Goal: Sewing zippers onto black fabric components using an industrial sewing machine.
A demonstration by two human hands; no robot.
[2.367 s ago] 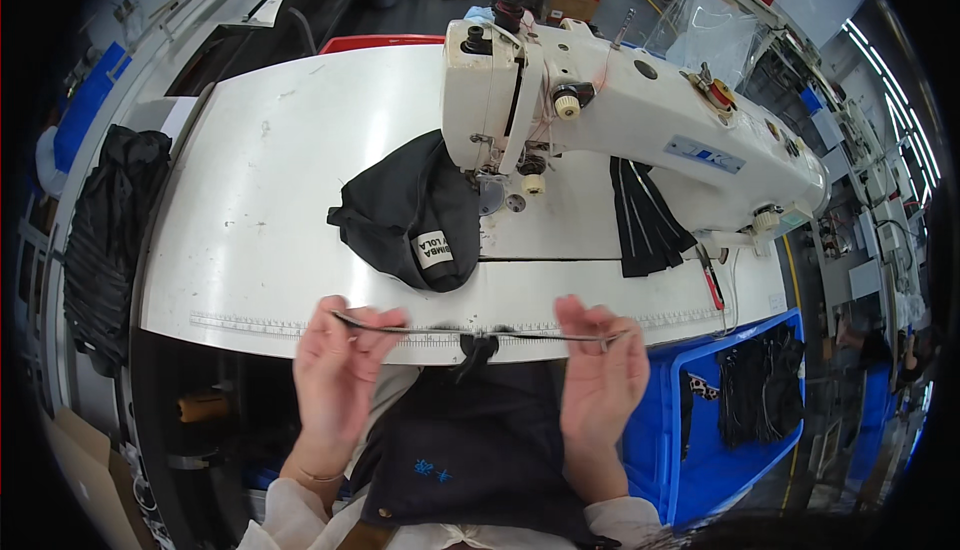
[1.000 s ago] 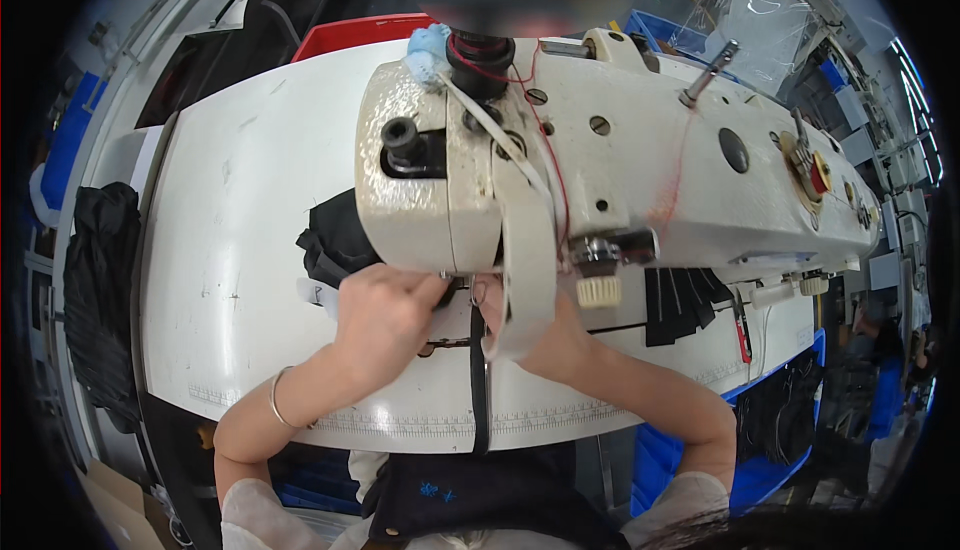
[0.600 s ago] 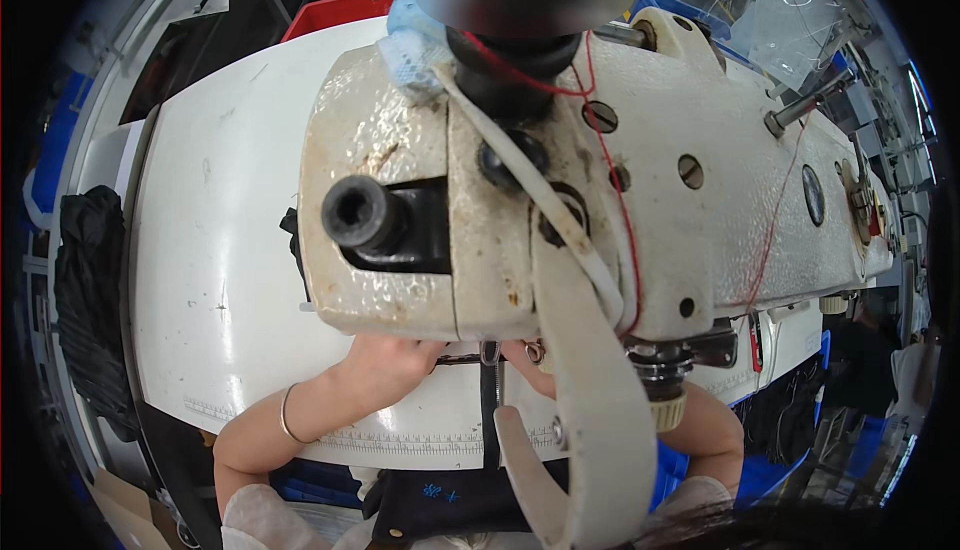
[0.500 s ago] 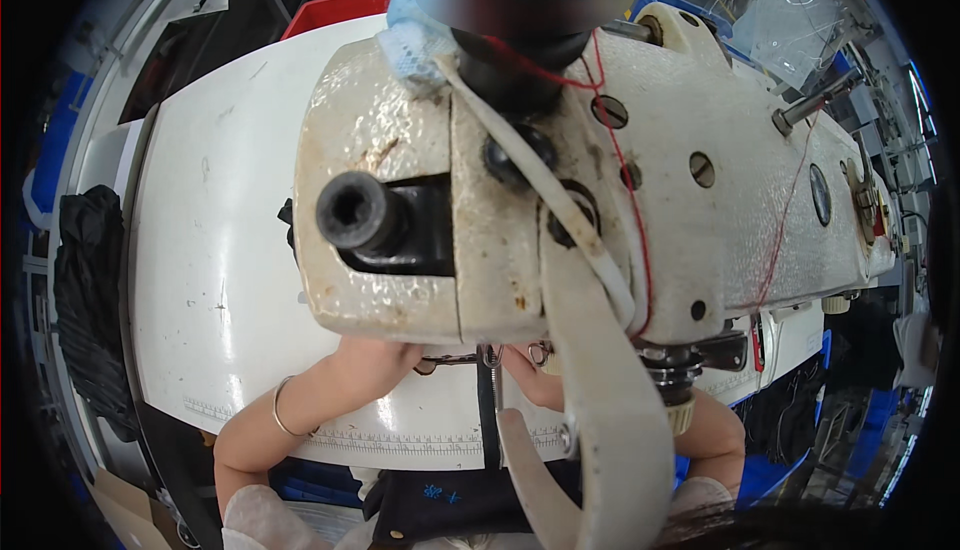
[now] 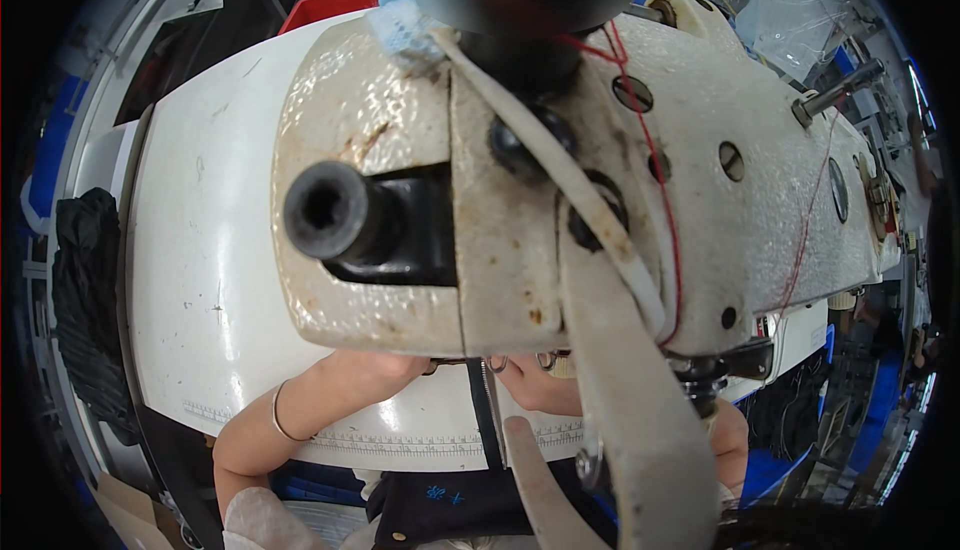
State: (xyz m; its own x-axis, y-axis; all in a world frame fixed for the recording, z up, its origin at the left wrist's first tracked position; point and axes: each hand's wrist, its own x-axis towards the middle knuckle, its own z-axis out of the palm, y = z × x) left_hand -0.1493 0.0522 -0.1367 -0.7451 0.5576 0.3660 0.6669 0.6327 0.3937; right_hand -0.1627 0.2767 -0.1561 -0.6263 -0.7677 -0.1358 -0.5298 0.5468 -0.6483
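Both the left hand (image 5: 375, 375) and the right hand (image 5: 540, 388) are bare and partly hidden by the white sewing machine (image 5: 510, 310), at its near side. The left hand is held left of a black zipper strip (image 5: 482, 412), its fingertips covered by the machine; whether anything is grasped by it cannot be told. The right hand is held just right of the strip and is partly blocked by a pale lever (image 5: 635, 400) on the machine; its grip cannot be told either. The strip is laid from beneath the machine toward the person, down to the near edge of the white table (image 5: 200, 300). Along that edge, on the person's side of the machine, a ruler scale (image 5: 400, 444) is marked. A bracelet (image 5: 278, 412) is worn on the left wrist. On top of the machine, red thread (image 5: 660, 165) is strung and a pale blue cloth (image 5: 405, 25) is lodged. Well left of the machine, a black bundle (image 5: 90, 310) is seen.
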